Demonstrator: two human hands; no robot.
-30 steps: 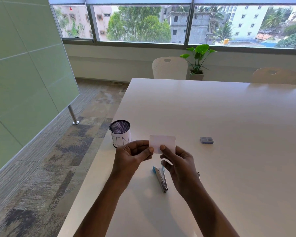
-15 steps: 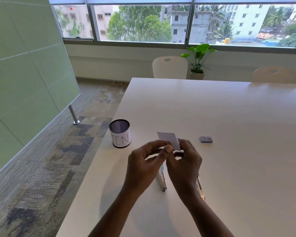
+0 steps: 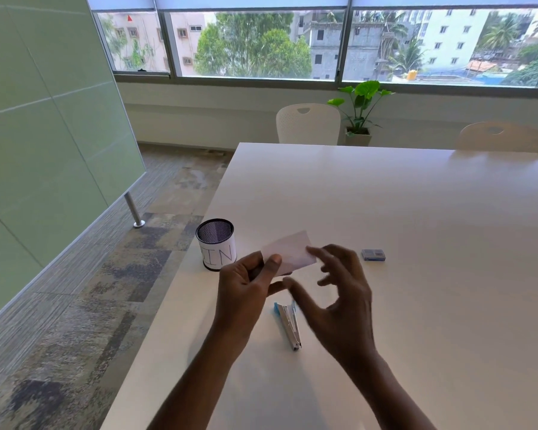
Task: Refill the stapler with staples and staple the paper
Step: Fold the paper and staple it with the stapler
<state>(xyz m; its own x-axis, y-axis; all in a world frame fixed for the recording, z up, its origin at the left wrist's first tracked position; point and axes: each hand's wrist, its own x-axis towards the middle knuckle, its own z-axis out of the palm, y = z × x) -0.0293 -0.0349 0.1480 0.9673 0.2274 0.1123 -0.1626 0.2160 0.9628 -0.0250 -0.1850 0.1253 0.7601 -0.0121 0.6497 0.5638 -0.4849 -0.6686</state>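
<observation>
Pinched between the thumb and fingers of the left hand (image 3: 246, 287), 1 small white paper (image 3: 289, 254) stands raised above the table (image 3: 416, 228), tilted up to the right. Just right of that pinch, the right hand (image 3: 345, 302) hangs with fingers spread and curled, blurred, grasping nothing; its fingertips are near the paper's right edge, though contact cannot be judged. Directly below the pinch, 1 blue stapler (image 3: 289, 325) lies flat on the table. Left of the pinch stands 1 mesh cup (image 3: 215, 248); to the far right lies 1 small staple box (image 3: 373, 254).
</observation>
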